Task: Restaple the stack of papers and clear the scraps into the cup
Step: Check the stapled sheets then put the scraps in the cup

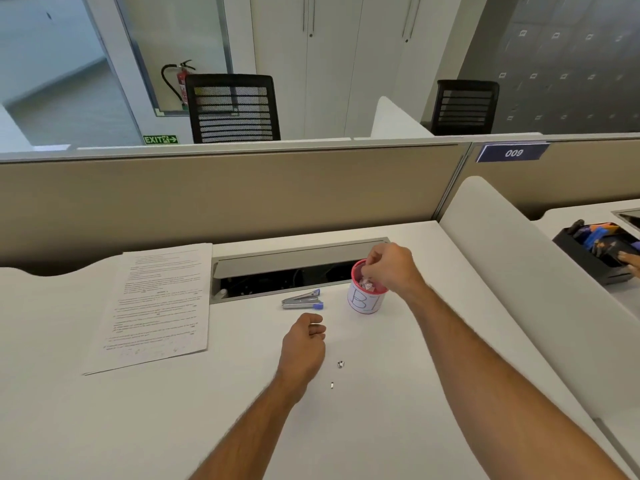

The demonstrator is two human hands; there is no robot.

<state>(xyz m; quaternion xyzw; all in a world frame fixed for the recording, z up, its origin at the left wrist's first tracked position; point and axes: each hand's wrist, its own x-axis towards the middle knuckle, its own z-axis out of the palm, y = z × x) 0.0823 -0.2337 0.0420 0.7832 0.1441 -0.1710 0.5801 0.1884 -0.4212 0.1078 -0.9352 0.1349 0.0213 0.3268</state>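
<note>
A printed stack of papers [156, 306] lies flat at the left of the white desk. A small silver and blue stapler [302, 300] rests in the middle. To its right stands a pink-rimmed cup [363, 299] with blue letters and crumpled scraps inside. My right hand [389, 268] hovers over the cup's rim with fingertips pinched together, pointing down into it; whether they hold a scrap is hidden. My left hand [304, 344] rests on the desk below the stapler, fingers loosely curled. Two tiny metal scraps [340, 364] [332, 385] lie just right of my left wrist.
An open cable tray [284, 275] runs along the desk's back edge behind the stapler and cup. A beige partition [225, 195] stands behind it. A white divider [519, 271] bounds the right side; beyond it a black organiser [595, 251] and another person's fingers [632, 261].
</note>
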